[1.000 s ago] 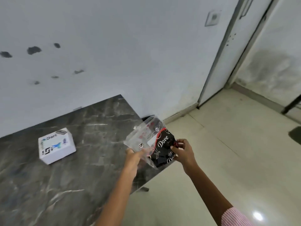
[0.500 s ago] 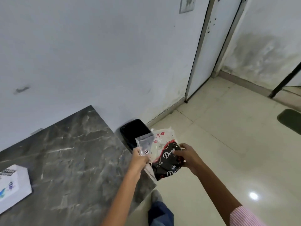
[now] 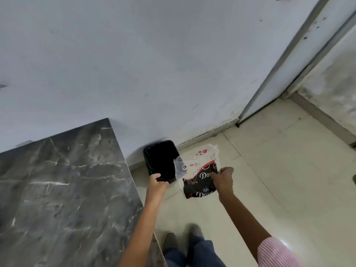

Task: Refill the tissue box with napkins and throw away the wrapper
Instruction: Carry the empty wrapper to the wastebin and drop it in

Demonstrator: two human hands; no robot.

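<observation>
The napkin wrapper (image 3: 199,182), clear plastic with a black and red printed part, hangs over the floor just right of a black waste bin (image 3: 160,160). My right hand (image 3: 222,180) grips the wrapper's right side. My left hand (image 3: 158,182) is curled in front of the bin's near rim, right beside the wrapper's clear flap (image 3: 180,168). Whether it still pinches that flap is unclear. The bin stands open on the floor against the wall. The tissue box is out of view.
A dark marble table (image 3: 63,189) fills the lower left, its right edge close to my left arm. My shoes (image 3: 183,239) stand on the pale tiled floor (image 3: 279,180). A white wall (image 3: 154,64) and a door frame (image 3: 285,60) lie behind.
The view swung right and down, so the tissue box left the frame and the bin came into full view. Both hands carried the wrapper off the table and beside the bin.
</observation>
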